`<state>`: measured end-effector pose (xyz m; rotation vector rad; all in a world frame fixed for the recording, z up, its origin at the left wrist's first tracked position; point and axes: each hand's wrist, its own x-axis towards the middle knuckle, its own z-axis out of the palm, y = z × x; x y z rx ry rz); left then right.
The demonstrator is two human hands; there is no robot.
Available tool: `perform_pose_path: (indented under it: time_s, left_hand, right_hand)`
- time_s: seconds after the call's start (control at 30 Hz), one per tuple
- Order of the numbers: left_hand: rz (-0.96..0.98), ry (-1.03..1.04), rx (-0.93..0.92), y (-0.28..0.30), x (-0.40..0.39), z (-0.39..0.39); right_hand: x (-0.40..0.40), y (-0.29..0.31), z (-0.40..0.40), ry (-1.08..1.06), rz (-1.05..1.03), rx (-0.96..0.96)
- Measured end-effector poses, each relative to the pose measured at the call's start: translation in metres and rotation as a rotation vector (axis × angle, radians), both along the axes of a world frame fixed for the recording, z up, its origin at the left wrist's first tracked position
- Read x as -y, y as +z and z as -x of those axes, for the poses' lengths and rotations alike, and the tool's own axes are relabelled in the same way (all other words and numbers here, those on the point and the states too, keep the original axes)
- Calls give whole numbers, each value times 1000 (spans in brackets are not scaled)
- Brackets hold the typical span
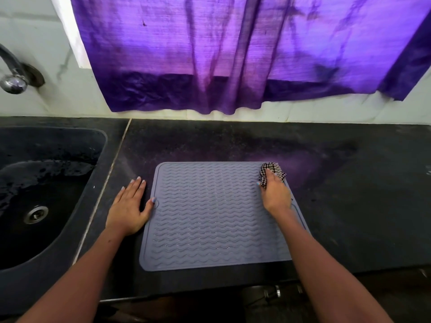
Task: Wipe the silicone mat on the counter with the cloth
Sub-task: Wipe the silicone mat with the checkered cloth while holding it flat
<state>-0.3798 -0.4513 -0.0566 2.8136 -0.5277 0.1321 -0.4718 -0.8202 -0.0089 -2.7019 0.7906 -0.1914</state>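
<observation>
A grey silicone mat (210, 215) with wavy ridges lies flat on the dark counter (349, 194), close to the front edge. My right hand (275, 194) grips a bunched black-and-white checked cloth (272, 171) and presses it on the mat's far right corner. My left hand (130, 206) lies flat on the counter beside the mat's left edge, fingers straight, with the thumb tip touching the mat's rim.
A dark wet sink (46, 194) with a round drain (36, 214) sits to the left. A metal tap (12, 75) sticks out of the tiled wall above it. A purple curtain (233, 54) hangs behind the counter.
</observation>
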Motion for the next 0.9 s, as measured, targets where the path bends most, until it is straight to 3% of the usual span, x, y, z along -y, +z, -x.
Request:
perform_pose_path:
  time_s: [0.1,0.17,0.23,0.37,0.53,0.63,0.73,0.77,0.9]
  left_hand:
    - [-1,-1,-9,0,0,1]
    - [2,1,-13,1,0,0]
    - [3,0,-15,1,0,1]
    - [-3,-4,-19,1,0,2]
    - [-18,-6,-39,2,1,2]
    - [-39,-10,-63,2,2,3]
    - [-56,-9,-101,2,2,1]
    - [-64,-11,-120,3,1,0]
    - [-67,-2,-132,5,3,3]
  right_hand:
    - [19,22,4,-152,-306,255]
    - [29,35,14,-131,-305,350]
    - [26,35,27,-16,-171,300]
    - [-9,-9,52,170,59,-51]
    - [-14,-25,52,108,18,3]
    - [6,-14,43,93,-229,83]
    - [21,21,36,-249,-747,351]
    - [23,33,38,-332,-767,427]
    - [-9,50,64,-242,-295,374]
